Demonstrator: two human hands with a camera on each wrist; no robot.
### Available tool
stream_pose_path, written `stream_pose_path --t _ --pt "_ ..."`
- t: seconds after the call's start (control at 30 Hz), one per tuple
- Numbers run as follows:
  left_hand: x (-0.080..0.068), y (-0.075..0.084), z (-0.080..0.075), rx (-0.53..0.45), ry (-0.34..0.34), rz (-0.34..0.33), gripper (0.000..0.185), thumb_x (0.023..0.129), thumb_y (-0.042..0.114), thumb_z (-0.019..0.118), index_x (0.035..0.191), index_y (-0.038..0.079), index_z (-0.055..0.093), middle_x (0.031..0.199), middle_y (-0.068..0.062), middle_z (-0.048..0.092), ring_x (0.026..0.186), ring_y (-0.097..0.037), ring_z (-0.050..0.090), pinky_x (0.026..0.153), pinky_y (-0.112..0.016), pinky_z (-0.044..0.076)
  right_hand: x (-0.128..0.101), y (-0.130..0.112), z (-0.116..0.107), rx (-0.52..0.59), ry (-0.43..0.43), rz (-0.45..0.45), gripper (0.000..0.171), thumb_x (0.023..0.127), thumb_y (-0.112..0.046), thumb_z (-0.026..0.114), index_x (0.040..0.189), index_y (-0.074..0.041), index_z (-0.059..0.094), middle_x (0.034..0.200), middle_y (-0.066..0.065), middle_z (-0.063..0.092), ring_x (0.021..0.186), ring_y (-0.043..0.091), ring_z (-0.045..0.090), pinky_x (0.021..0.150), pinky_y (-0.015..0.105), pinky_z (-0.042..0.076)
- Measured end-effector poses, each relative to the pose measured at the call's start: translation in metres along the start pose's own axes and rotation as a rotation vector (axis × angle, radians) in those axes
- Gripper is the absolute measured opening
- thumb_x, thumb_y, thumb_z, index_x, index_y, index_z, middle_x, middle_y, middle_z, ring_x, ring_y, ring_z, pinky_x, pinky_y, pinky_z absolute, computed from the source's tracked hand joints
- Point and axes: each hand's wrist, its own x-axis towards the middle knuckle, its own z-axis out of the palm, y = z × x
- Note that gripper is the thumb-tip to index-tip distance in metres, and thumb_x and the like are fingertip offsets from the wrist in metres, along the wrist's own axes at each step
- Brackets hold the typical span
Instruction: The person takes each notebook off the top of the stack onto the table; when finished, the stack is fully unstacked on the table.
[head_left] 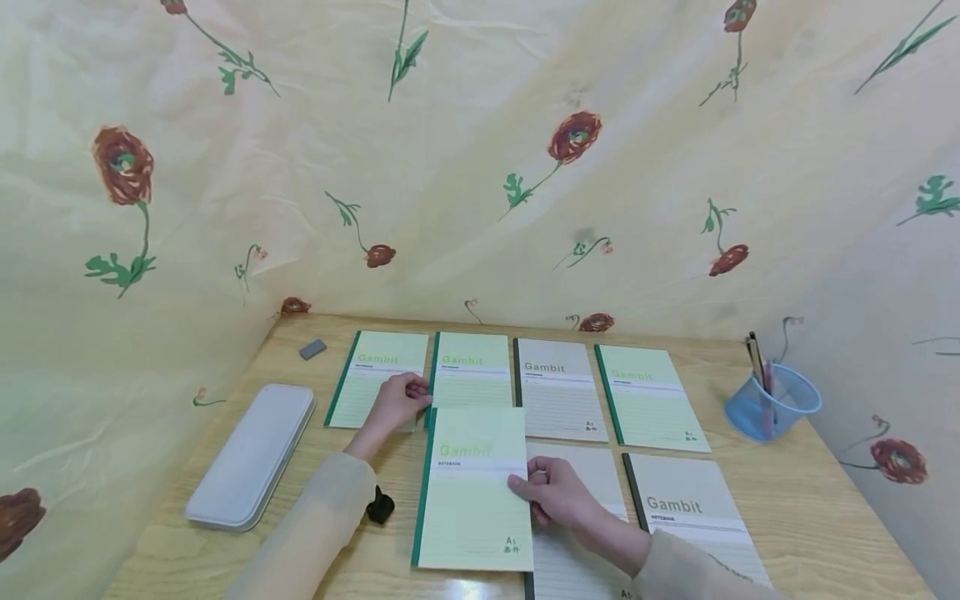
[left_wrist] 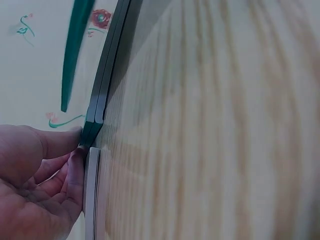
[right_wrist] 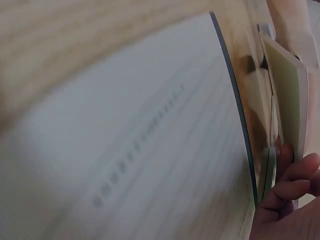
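My right hand (head_left: 558, 496) grips the right edge of a pale green notebook (head_left: 472, 517) with a dark green spine, thumb on its cover. That notebook is raised in front of the back row and overlaps part of it. At the back row, my left hand (head_left: 399, 402) pinches the spine edge of the second green-spined notebook (head_left: 472, 375). In the left wrist view, thumb and forefinger meet at the green spine end (left_wrist: 91, 131), where two layers show. The leftmost green notebook (head_left: 378, 383) lies under that hand.
Along the back row lie a grey notebook (head_left: 562, 383) and another green one (head_left: 652, 392). Two grey notebooks, one partly hidden and one at right (head_left: 705, 533), lie nearer. A white case (head_left: 251, 454), eraser (head_left: 312, 349), black object (head_left: 380, 507) and blue pen cup (head_left: 780, 408) surround them.
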Motion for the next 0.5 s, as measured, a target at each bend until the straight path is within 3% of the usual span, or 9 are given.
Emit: stream_pose_path --t 0.5 --pt "0.001 0.001 0.000 0.005 0.001 0.000 0.021 0.090 0.005 0.073 0.110 -0.002 0.068 0.097 -0.009 0.068 0.090 -0.022 0.063 0.085 -0.038 0.053 -0.019 0.015 0.020 0.021 -0.083 -0.005 0.023 0.096 -0.022 0.068 0.093 -0.003 0.055 0.051 -0.005 0.047 0.039 0.008 0.040 0.043 0.020 0.030"
